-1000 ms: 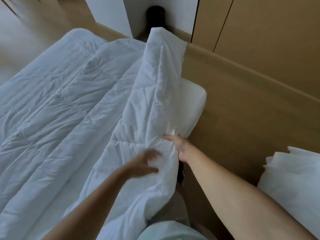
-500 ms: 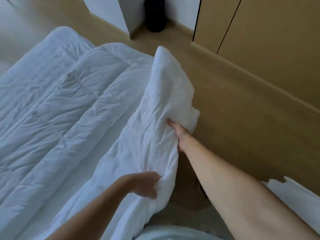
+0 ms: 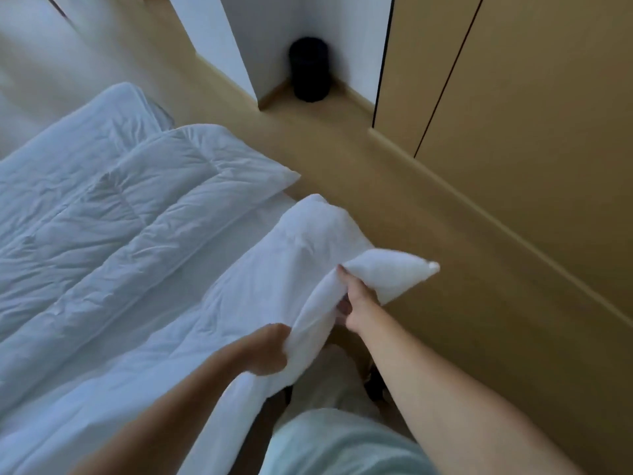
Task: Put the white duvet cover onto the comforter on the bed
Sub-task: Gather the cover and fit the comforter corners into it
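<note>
Firmly: comforter [image 3: 239, 296]; left hand [image 3: 270, 351]; right hand [image 3: 356, 303]

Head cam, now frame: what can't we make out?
All head view.
- Fingertips of the left hand: buried in the white fabric it grips.
- Most fingers of the right hand: behind the fold of that fabric.
- Whether the white fabric is cover or comforter: everything is white, so I cannot tell.
- The quilted layer: cut off by the left edge.
- The black cylinder: blurred, kind unclear.

Head-worn view, forward-down, close over bed [image 3: 85, 217]
</note>
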`<move>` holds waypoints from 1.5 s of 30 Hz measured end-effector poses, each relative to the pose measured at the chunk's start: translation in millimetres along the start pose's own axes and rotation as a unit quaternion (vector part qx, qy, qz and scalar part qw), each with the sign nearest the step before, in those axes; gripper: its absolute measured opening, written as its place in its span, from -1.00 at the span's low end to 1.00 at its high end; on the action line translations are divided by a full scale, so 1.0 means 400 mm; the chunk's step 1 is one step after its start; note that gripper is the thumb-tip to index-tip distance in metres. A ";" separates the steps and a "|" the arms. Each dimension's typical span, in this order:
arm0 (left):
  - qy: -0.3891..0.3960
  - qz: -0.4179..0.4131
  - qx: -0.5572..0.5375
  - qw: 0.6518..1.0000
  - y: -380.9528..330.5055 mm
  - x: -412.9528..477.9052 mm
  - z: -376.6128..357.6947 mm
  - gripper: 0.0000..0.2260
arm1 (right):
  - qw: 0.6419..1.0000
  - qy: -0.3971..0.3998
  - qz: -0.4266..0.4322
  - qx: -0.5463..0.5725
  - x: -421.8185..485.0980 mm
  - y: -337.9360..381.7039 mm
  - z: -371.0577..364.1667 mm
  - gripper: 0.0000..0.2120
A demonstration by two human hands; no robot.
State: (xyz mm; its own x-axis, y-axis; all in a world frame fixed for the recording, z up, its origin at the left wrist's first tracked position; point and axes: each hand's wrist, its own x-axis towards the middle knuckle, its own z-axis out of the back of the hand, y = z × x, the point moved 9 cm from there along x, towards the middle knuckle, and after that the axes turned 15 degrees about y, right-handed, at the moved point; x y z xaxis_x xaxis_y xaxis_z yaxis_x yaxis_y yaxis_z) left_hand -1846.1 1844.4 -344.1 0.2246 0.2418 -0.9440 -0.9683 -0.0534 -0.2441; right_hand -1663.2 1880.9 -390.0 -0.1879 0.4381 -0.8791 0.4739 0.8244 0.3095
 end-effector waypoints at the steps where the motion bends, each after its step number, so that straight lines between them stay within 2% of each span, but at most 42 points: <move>1: -0.006 -0.016 0.004 1.000 -0.024 0.000 0.008 -0.48 | 0.999 -0.029 -0.011 -0.012 0.004 0.011 0.042 -0.61; 3: -0.108 -0.059 -0.045 0.991 -0.092 0.008 0.096 -0.19 | 0.994 -0.065 -0.014 -0.082 0.013 0.042 0.102 -0.62; 4: -0.158 -0.063 -0.067 0.983 -0.124 0.024 0.154 -0.09 | 0.992 -0.059 -0.012 -0.115 0.014 0.058 0.113 -0.62; 5: -0.174 -0.059 -0.079 0.980 -0.163 0.049 0.199 -0.05 | 0.988 -0.041 -0.016 -0.149 0.019 0.071 0.115 -0.63; 6: -0.153 -0.057 -0.085 0.983 -0.207 0.085 0.223 -0.07 | 0.980 -0.024 -0.026 -0.194 0.023 0.083 0.119 -0.66; 8: -0.065 -0.080 -0.092 0.990 -0.293 0.167 0.211 -0.27 | 0.947 -0.006 -0.059 -0.315 0.025 0.118 0.136 -0.80; 10: -0.039 -0.119 -0.166 0.978 -0.333 0.221 0.202 -0.51 | 0.884 -0.009 -0.057 -0.464 0.044 0.187 0.163 -0.91; 11: -0.053 -0.141 -0.259 0.954 -0.325 0.231 0.216 -0.61 | 0.845 -0.007 -0.040 -0.533 0.052 0.229 0.164 -0.90; 12: -0.075 -0.159 -0.380 0.908 -0.303 0.233 0.240 -0.70 | 0.811 0.004 -0.021 -0.585 0.056 0.271 0.154 -0.88; 13: -0.101 -0.171 -0.505 0.840 -0.269 0.234 0.264 -0.77 | 0.786 0.028 -0.004 -0.617 0.059 0.308 0.134 -0.89; 15: -0.144 -0.166 -0.721 0.657 -0.188 0.229 0.291 -0.88 | 0.758 0.081 0.019 -0.647 0.051 0.364 0.078 -0.95; 16: -0.161 -0.143 -0.789 0.575 -0.145 0.229 0.293 -0.86 | 0.735 0.093 0.033 -0.670 0.042 0.395 0.047 -0.96; 17: -0.183 -0.118 -0.825 0.522 -0.104 0.237 0.295 -0.81 | 0.699 0.092 0.060 -0.707 0.031 0.435 0.013 -0.94; 18: -0.199 -0.102 -0.843 0.489 -0.070 0.247 0.302 -0.76 | 0.657 0.080 0.099 -0.743 0.022 0.479 -0.025 -0.90; 21: -0.209 -0.091 -0.864 0.449 0.008 0.305 0.371 -0.77 | 0.546 0.057 0.181 -0.816 0.019 0.580 -0.150 -0.79; 22: -0.209 -0.107 -0.878 0.417 0.039 0.339 0.414 -0.79 | 0.517 0.056 0.194 -0.832 0.041 0.596 -0.192 -0.79; 23: -0.218 -0.131 -0.892 0.373 0.077 0.378 0.470 -0.70 | 0.488 0.061 0.206 -0.846 0.078 0.608 -0.239 -0.80; 25: -0.258 -0.174 -0.908 0.280 0.186 0.470 0.586 -0.49 | 0.464 0.096 0.246 -0.846 0.176 0.625 -0.333 -0.80; 27: -0.294 -0.196 -0.912 0.209 0.285 0.554 0.682 -0.38 | 0.463 0.145 0.322 -0.813 0.288 0.651 -0.425 -0.67; 29: -0.328 -0.194 -0.915 0.134 0.333 0.617 0.743 -0.43 | 0.444 0.176 0.322 -0.818 0.432 0.642 -0.490 -0.51; 30: -0.349 -0.181 -0.915 0.093 0.342 0.641 0.762 -0.50 | 0.419 0.178 0.308 -0.836 0.507 0.635 -0.528 -0.38; 31: -0.376 -0.171 -0.908 0.066 0.347 0.654 0.778 -0.57 | 0.385 0.177 0.291 -0.858 0.575 0.628 -0.573 -0.21; 33: -0.442 -0.171 -0.878 0.059 0.350 0.636 0.802 -0.66 | 0.313 0.178 0.262 -0.895 0.690 0.603 -0.654 0.07; 34: -0.474 -0.179 -0.859 0.072 0.354 0.607 0.809 -0.69 | 0.285 0.184 0.259 -0.904 0.728 0.594 -0.701 0.14; 35: -0.503 -0.183 -0.839 0.101 0.355 0.559 0.815 -0.71 | 0.267 0.198 0.257 -0.907 0.758 0.588 -0.750 0.17; 38: -0.533 -0.130 -0.809 0.210 0.384 0.428 0.816 -0.66 | 0.291 0.257 0.316 -0.865 0.775 0.623 -0.911 -0.07; 39: -0.528 -0.087 -0.811 0.235 0.407 0.401 0.819 -0.60 | 0.305 0.280 0.323 -0.851 0.782 0.646 -0.970 -0.13; 40: -0.521 -0.054 -0.820 0.232 0.438 0.384 0.826 -0.53 | 0.315 0.299 0.325 -0.840 0.792 0.674 -1.043 -0.18; 41: -0.516 -0.038 -0.834 0.191 0.478 0.373 0.837 -0.46 | 0.317 0.315 0.312 -0.838 0.806 0.699 -1.124 -0.24; 43: -0.514 -0.040 -0.856 0.043 0.575 0.351 0.863 -0.28 | 0.318 0.335 0.259 -0.848 0.838 0.750 -1.281 -0.27; 44: -0.515 -0.049 -0.855 -0.034 0.637 0.337 0.879 -0.19 | 0.302 0.341 0.243 -0.857 0.850 0.776 -1.367 -0.26; 45: -0.510 -0.058 -0.853 -0.096 0.698 0.324 0.900 -0.15 | 0.272 0.343 0.238 -0.867 0.866 0.803 -1.446 -0.26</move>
State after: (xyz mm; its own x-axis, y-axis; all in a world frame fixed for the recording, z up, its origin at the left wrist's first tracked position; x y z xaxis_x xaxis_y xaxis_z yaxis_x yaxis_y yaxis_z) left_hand -2126.6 2209.5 -454.5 -0.7476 0.0678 -0.6607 0.6145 0.4481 -0.6493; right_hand -2073.4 2504.7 -385.3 -0.8590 0.1162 -0.4986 -0.4204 -0.7159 0.5575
